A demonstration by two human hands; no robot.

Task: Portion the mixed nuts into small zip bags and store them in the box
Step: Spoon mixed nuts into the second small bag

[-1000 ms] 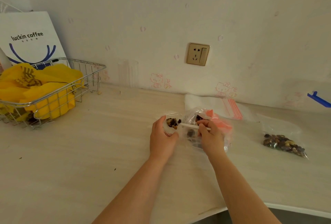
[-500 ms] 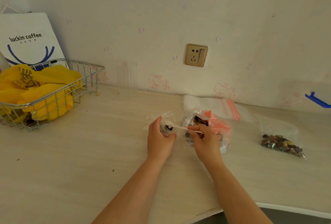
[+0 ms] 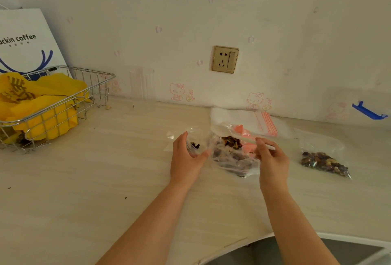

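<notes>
Small zip bag sits mid-bench, clear plastic, a few dark nuts at its bottom, held up by left hand with fingers curled round its left side and thumb at its lower right edge; big open nut bag just right of it, touching or nearly, crumpled clear plastic with pink print, mixed nuts inside; white plastic spoon lies across the top of the big bag, bowl pointing left and looking empty, handle pinched by right hand with fingers and thumb closed on the handle end; filled zip bag lies flat to the right, well apart from the hands, nuts bunched at its lower end; stack of flat unused zip bags with red strips lies behind the big bag against the wall; bench pale wood grain with a few dark crumbs; wire basket at far left holds yellow bags; white coffee paper bag stands behind it; clear cup by the wall; wall socket above the bags; blue clip at far right by the wall
</notes>
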